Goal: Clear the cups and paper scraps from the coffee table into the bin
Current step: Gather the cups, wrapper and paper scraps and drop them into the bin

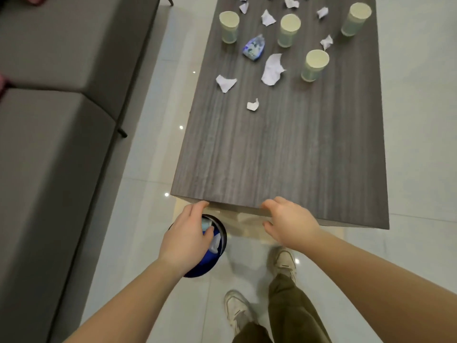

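Note:
Several pale paper cups stand on the far half of the grey wood coffee table (284, 157); the nearest cup (314, 65) is right of centre. White paper scraps lie among them, the largest scrap (272, 69) beside that cup and a small scrap (252, 105) nearest me. A crumpled blue wrapper (254, 47) lies between two cups. The round dark bin (221, 233) with a blue liner stands on the floor at the table's near left corner, with paper inside. My left hand (188, 233) hovers over the bin, fingers relaxed, holding nothing. My right hand (289, 221) hangs empty at the table's near edge.
A grey sofa (49, 144) runs along the left, with a strip of glossy tiled floor (153, 120) between it and the table. My own shoes (237, 310) and olive trousers stand on the tiles just behind the bin.

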{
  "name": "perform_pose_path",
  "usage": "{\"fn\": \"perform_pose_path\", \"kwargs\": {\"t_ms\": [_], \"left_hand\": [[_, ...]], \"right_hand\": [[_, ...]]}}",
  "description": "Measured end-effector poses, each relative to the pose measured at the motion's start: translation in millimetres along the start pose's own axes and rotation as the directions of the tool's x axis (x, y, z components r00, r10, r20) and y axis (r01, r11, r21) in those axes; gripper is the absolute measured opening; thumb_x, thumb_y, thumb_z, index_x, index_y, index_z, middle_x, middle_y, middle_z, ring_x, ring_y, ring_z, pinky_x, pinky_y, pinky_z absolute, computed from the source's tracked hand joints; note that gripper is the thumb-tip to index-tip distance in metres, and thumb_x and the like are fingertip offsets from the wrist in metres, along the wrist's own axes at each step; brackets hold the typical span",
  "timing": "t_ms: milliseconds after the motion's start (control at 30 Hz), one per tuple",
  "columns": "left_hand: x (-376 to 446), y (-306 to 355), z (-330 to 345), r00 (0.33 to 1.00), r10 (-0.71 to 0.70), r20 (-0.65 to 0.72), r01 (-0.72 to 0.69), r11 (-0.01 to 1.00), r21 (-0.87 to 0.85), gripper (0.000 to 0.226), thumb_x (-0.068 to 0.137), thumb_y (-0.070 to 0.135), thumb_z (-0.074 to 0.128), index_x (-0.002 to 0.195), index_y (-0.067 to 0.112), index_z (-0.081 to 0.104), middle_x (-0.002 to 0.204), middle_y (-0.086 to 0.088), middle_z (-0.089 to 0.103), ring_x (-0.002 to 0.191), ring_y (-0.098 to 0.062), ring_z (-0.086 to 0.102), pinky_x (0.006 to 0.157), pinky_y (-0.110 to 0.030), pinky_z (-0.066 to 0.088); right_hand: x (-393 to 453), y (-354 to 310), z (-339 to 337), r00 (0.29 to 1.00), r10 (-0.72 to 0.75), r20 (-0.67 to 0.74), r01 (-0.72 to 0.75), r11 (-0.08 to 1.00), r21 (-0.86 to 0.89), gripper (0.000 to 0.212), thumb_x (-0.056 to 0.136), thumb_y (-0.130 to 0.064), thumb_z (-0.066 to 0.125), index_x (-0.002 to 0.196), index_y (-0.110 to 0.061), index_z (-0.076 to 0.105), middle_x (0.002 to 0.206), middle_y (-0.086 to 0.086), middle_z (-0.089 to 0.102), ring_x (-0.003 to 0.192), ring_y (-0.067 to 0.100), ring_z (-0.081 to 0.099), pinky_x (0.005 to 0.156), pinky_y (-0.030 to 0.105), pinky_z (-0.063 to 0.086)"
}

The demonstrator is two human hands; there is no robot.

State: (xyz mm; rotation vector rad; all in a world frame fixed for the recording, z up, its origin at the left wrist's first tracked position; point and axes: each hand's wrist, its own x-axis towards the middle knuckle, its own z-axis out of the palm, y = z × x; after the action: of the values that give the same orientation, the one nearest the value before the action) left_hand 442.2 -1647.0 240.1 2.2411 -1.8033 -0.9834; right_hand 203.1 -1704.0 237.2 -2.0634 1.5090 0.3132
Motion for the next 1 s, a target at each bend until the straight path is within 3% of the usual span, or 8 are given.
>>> {"fn": "perform_pose_path", "kwargs": {"t_ms": [133,300,600,867,1000], "left_hand": [[24.7,24.2,5.9,0.999,0.041,0.028,-0.041,0.999,0.007,0.052,0.092,0.034,0.056,0.138,0.034,0.032,0.139,0.014,0.04,0.112,-0.012,0.053,0.082,-0.028,0.046],[60.1,58.0,-1.3,0.999,0.031,0.044,-0.033,0.998,0.053,0.049,0.092,0.034,0.056,0.136,0.033,0.036,0.135,0.01,0.041,0.095,-0.016,0.058,0.081,-0.034,0.049],[132.6,104.4,-16.7,0.997,0.079,0.01,-0.08,0.993,0.09,0.044,0.092,0.036,0.057,0.133,0.037,0.043,0.134,0.01,0.043,0.1,-0.014,0.057,0.081,-0.029,0.047],[194.6,110.6,-39.3,0.991,0.132,-0.009,-0.131,0.985,0.11,0.046,0.091,0.038,0.059,0.134,0.037,0.043,0.134,0.01,0.044,0.11,-0.015,0.055,0.082,-0.025,0.041],[225.0,107.4,-50.9,0.985,0.172,-0.032,-0.167,0.977,0.131,0.049,0.089,0.037,0.061,0.133,0.036,0.042,0.134,0.008,0.041,0.12,-0.017,0.047,0.087,-0.034,0.047]], "right_hand": [[11.2,31.1,-17.3,1.0,0.02,0.001,-0.02,1.0,-0.019,0.04,0.093,-0.036,0.05,0.132,-0.028,0.047,0.121,-0.002,0.054,0.106,0.022,0.058,0.078,0.036,0.05],[36.6,57.3,-47.2,0.999,-0.001,0.043,0.001,1.0,-0.009,0.039,0.094,-0.034,0.048,0.132,-0.026,0.047,0.123,0.0,0.052,0.108,0.024,0.056,0.081,0.04,0.052],[101.0,76.3,-92.3,0.995,-0.097,-0.002,0.097,0.995,-0.018,0.034,0.093,-0.032,0.05,0.126,-0.026,0.051,0.115,0.0,0.055,0.104,0.025,0.058,0.075,0.037,0.049],[153.6,65.6,-117.3,0.997,-0.078,0.006,0.078,0.997,-0.01,0.033,0.093,-0.035,0.053,0.124,-0.024,0.051,0.116,0.0,0.054,0.105,0.026,0.057,0.076,0.037,0.048],[180.0,56.6,-129.1,0.999,-0.042,-0.012,0.042,0.999,0.004,0.036,0.092,-0.035,0.055,0.125,-0.023,0.051,0.118,0.001,0.052,0.11,0.026,0.054,0.081,0.04,0.051]]}}
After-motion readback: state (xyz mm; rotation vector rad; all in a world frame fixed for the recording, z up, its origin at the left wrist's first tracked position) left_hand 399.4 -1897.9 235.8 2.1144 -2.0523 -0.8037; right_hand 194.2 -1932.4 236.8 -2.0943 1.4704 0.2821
